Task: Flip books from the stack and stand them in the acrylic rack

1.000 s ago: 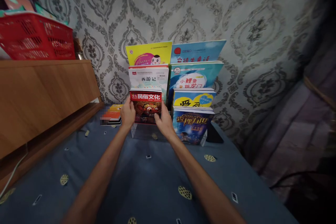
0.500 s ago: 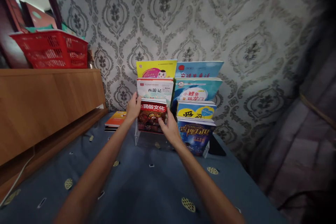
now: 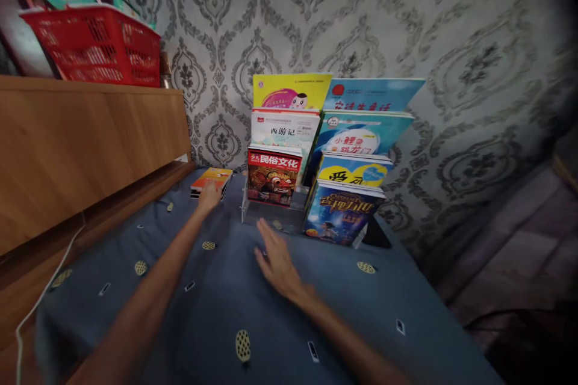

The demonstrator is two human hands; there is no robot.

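Note:
My left hand (image 3: 209,197) is at the near side of a small stack of books with an orange cover (image 3: 214,177) on top. Its fingers are blurred over the cover, so their grip does not show. My right hand (image 3: 277,261) hovers over the bed sheet, fingers apart, with nothing in it. Just beyond it stands a clear tiered book rack (image 3: 244,210). On the rack's left side, a red-topped book (image 3: 274,177) leans in front of a white book (image 3: 284,129) and a yellow book (image 3: 291,87). A dark blue book (image 3: 341,213) fronts the right side.
Behind the blue book stand a yellow-and-blue book (image 3: 356,169), a teal book (image 3: 365,132) and a light-blue book (image 3: 379,93). A red basket (image 3: 103,45) sits on the wooden cabinet (image 3: 90,156) at left. A dark flat object (image 3: 377,236) lies right of the rack.
Both hands have come away from the red-topped book, which now leans in the rack. The left hand moved left to the orange stack; the right drew back toward me. The view has tilted down.

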